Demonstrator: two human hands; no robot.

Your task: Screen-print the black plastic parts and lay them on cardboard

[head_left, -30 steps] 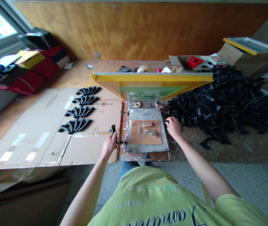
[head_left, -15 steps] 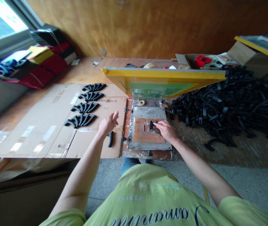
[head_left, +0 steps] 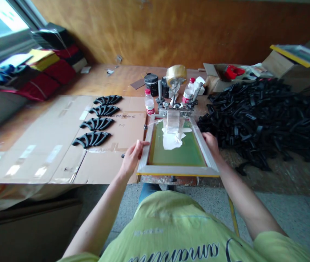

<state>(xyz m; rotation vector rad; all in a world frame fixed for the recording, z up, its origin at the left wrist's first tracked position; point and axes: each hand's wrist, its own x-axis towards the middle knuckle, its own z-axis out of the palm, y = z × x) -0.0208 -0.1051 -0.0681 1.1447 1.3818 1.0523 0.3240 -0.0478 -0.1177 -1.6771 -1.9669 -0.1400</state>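
We're gripping the screen frame [head_left: 178, 170] by its side rails w/ L hand [head_left: 132, 158] & R hand [head_left: 211, 143], so it's lying btwn our fingers. Black rows [head_left: 96, 124] L of L fingers are prob. done; big pile [head_left: 258, 118] R of R fingers is prob. waiting.

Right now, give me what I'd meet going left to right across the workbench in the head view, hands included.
Stacked red bundles → four rows of black curved parts → left hand → framed green screen → right hand → large heap of black parts.
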